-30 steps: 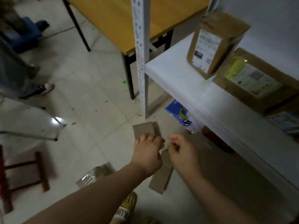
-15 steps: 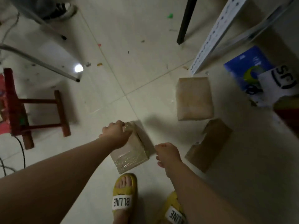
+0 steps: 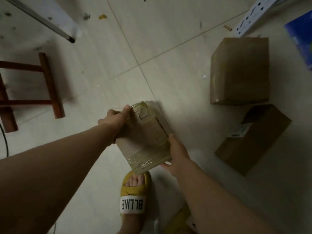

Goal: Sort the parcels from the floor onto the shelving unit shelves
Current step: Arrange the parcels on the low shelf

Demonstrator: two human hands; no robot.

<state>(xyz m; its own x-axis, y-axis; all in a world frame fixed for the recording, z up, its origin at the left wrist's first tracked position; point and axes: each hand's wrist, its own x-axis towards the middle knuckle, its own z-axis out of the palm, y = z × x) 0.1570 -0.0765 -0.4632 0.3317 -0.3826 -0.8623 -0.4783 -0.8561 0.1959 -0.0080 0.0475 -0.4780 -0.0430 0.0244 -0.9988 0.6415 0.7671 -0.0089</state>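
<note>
Your left hand and right hand both grip the taped parcel; two boxes sit on the floor nearby.

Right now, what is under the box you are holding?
Under the taped box, held by the left hand and right hand, I see floor tiles and a yellow slipper. The floor straight beneath it is covered by the box.

Both hands grip a taped parcel above the floor

The left hand and right hand clasp the taped parcel by opposite ends; two cardboard boxes lie on the tiled floor.
</note>
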